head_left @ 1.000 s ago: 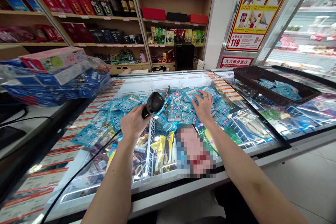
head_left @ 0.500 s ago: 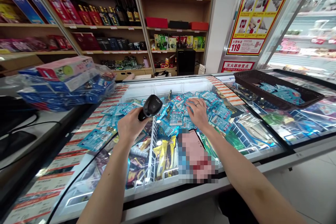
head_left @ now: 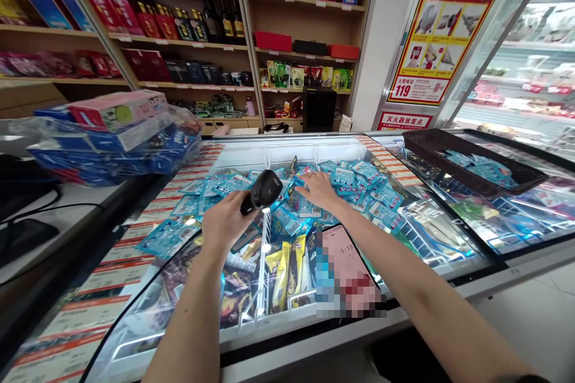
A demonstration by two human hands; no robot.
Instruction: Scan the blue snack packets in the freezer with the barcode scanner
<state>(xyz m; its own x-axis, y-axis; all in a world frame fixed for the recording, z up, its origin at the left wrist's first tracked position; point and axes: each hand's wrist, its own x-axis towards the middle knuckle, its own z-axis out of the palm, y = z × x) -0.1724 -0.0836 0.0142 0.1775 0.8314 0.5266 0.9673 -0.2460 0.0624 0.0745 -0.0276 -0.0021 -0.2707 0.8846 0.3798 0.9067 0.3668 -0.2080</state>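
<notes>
My left hand [head_left: 227,221] is wrapped round the grip of a black barcode scanner [head_left: 266,190], whose head points forward over the pile of packets. A cable runs along the left side of the glass. My right hand [head_left: 320,190], with a ring on one finger, reaches palm down over light blue flat packets [head_left: 309,208]. Its fingers are stretched out and touch the pile, though the fingertips partly blend into the packets. Further blue packets [head_left: 168,238] lie to the left on the glass. A phone [head_left: 344,251], partly blurred out, lies below my right forearm.
The chest freezer [head_left: 242,335] holds yellow-wrapped ice creams [head_left: 287,269] behind white wire dividers. A brown basket [head_left: 471,161] with blue packets stands on the right. Plastic-wrapped boxes [head_left: 121,131] are stacked at the left. Shelves [head_left: 157,42] of boxes and bottles line the back.
My right hand has moved left across the packets, closer to the scanner, and lies flatter. The left hand keeps its hold on the scanner. The view has shifted slightly.
</notes>
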